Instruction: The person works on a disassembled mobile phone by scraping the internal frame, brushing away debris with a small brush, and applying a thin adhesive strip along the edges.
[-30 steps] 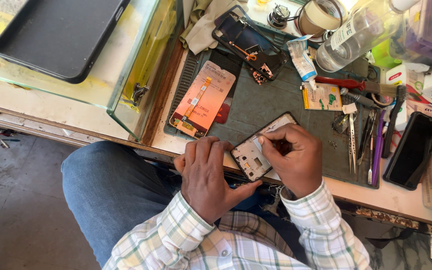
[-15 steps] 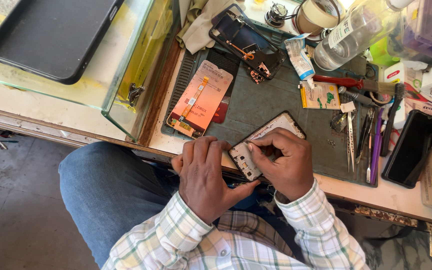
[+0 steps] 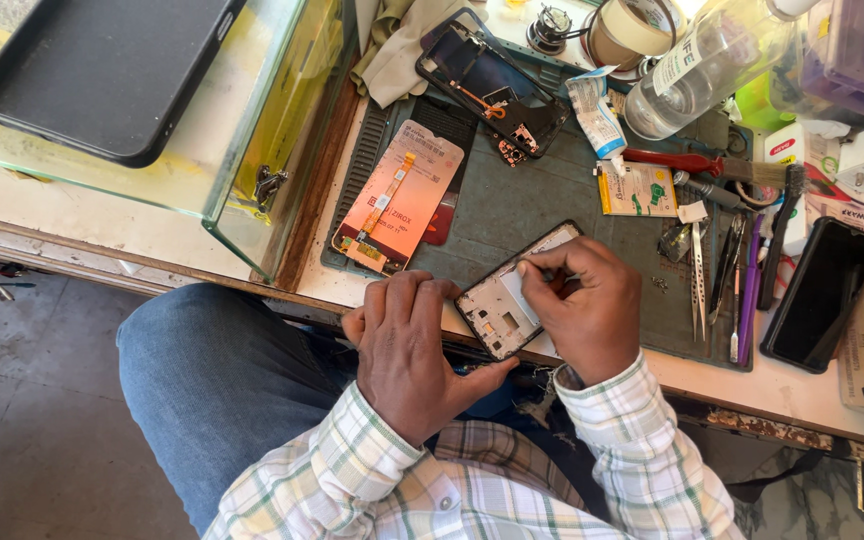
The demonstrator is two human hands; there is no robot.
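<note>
Cluttered repair bench with a grey work mat (image 3: 542, 215); at its near edge, the left hand (image 3: 414, 350) clamps an opened phone frame (image 3: 512, 295) steady. Just beside that grip, the right hand (image 3: 587, 310) pinches something small inside; gentle, low-angle pressure seems wise.

A phone repair bench, by the look of it. A green work mat (image 3: 522, 205) carries an opened phone frame (image 3: 492, 85), a copper-backed screen panel (image 3: 400, 197), tweezers (image 3: 699, 262) and a red-handled brush (image 3: 697, 163). A glass display case (image 3: 252, 150) stands beside it
</note>
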